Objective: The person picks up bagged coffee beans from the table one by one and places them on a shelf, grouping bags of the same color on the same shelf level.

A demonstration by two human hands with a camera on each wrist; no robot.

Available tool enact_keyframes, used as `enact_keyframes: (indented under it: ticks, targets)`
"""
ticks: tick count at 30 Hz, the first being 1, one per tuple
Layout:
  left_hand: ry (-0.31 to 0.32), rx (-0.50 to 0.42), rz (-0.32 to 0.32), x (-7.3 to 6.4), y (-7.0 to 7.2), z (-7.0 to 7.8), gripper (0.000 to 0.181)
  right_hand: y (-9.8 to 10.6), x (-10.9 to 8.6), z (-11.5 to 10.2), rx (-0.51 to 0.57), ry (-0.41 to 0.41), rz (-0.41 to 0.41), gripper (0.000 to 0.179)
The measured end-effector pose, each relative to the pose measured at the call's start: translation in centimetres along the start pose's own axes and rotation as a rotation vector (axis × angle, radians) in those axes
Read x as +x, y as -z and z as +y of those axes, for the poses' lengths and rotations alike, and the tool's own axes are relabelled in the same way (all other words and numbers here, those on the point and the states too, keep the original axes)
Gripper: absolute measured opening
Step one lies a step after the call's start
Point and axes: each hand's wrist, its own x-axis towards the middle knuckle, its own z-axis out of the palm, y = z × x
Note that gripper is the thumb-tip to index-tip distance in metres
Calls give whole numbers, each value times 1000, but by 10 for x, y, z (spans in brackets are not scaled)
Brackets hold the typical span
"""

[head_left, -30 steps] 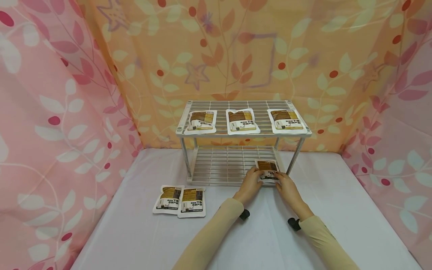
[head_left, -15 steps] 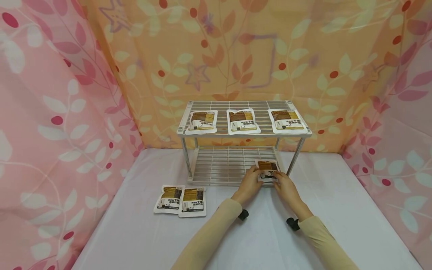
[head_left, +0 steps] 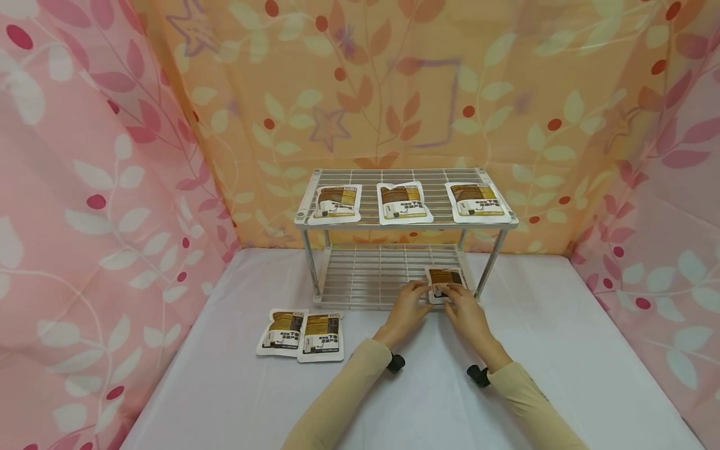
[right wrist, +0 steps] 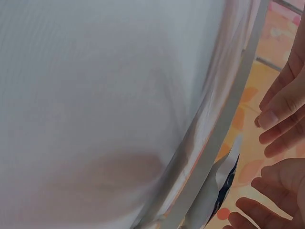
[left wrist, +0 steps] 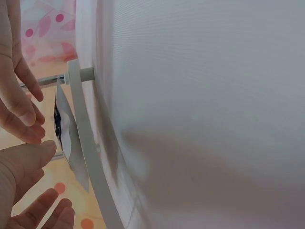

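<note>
A flat white pouch with a brown-and-gold label (head_left: pixel 444 282) lies on the lower shelf, at its right front by the post. My left hand (head_left: pixel 406 314) is just left of it, and my right hand (head_left: pixel 465 315) hovers over its front edge. Seen in the left wrist view, the pouch (left wrist: pixel 69 136) rests against the shelf rail, and the left hand's fingers (left wrist: pixel 35 152) are loose and apart from it. The right wrist view shows the right hand (right wrist: pixel 276 195) with loosely bent fingers, also off the pouch (right wrist: pixel 214 191).
The two-tier white wire rack (head_left: pixel 365 275) stands at the back of the white table (head_left: pixel 225 406). Its top shelf bears a left pouch (head_left: pixel 336 204), a middle pouch (head_left: pixel 404 203) and a right pouch (head_left: pixel 478 203). Two more pouches (head_left: pixel 320 337) lie overlapping on the table, front left.
Both hands have let go of the pouch on the lower shelf. The left hand has drawn back a little to the left; the right has shifted left across the pouch's front.
</note>
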Motion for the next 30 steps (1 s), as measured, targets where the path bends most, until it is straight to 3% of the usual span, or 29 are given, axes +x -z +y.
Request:
enact_keyframes:
  ticks: [5, 13, 30]
  targets:
    - [-10, -16, 4, -8, 5, -5, 42, -4, -2, -8, 21, 6, -17, 32]
    - [11, 16, 14, -22, 10, -13, 42, -14, -8, -22, 50, 75, 19, 31]
    - [-3, 7, 39, -40, 41, -28, 45, -24, -11, -47, 200, 12, -57, 30]
